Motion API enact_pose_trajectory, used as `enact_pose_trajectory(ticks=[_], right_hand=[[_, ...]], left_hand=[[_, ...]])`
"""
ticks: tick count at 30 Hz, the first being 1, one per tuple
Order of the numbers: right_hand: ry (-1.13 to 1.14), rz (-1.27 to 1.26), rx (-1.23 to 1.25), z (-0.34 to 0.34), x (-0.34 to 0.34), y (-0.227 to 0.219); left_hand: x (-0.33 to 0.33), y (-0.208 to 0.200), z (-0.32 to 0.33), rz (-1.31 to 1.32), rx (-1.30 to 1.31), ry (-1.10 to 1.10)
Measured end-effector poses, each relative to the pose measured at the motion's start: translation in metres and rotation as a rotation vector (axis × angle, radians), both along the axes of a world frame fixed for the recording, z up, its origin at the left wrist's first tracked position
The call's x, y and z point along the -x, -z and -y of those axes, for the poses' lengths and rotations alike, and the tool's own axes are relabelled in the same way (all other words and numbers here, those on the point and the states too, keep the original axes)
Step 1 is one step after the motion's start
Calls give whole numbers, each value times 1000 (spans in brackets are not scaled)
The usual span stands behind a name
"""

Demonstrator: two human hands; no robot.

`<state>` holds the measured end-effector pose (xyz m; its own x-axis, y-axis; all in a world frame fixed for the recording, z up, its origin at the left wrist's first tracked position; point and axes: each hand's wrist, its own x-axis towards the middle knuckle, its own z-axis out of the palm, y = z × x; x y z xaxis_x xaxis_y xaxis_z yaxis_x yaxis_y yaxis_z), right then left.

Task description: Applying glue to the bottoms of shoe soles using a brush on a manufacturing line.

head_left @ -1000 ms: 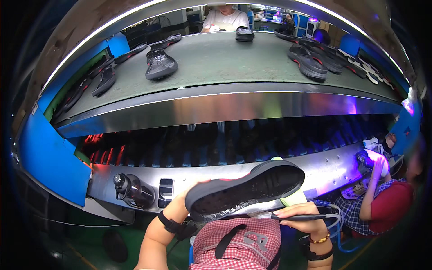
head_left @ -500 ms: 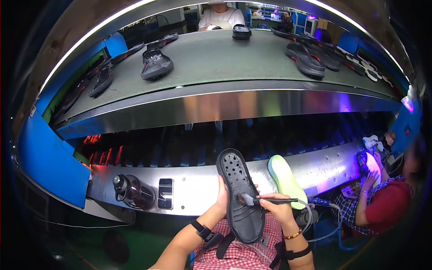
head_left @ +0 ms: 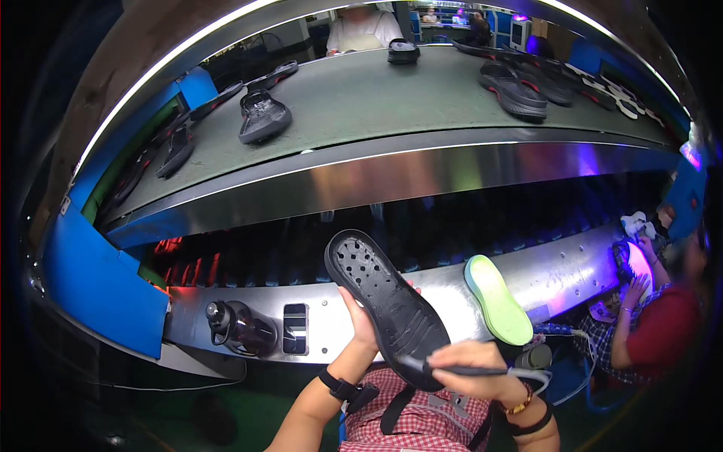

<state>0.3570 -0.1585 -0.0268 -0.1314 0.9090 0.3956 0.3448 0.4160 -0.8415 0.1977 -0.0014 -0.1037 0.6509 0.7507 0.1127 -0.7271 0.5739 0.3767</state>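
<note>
Metal ledge (head_left: 574,261): bottle (head_left: 250,330), contents unclear; left fingers (head_left: 351,303) clasp sole (head_left: 393,310), right fingers (head_left: 455,355) pinch brush (head_left: 486,371).

A red checked apron (head_left: 431,431), two black arm straps (head_left: 340,388) and a beaded bracelet (head_left: 520,401) are worn.

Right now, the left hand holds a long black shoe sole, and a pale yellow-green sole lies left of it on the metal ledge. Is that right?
Not quite: the head view shows the pale yellow-green sole lying right of the long black shoe sole.
</note>
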Motion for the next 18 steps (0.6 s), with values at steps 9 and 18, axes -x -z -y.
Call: enact_pose_trajectory(ticks=[9, 18], right_hand=[[-111, -45, -115, -5, 15, -18], [-135, -52, -36, 4, -3, -17]], left_hand=[[-12, -35, 11, 159, -53, -10], [-6, -57, 1, 273, -333, -36]])
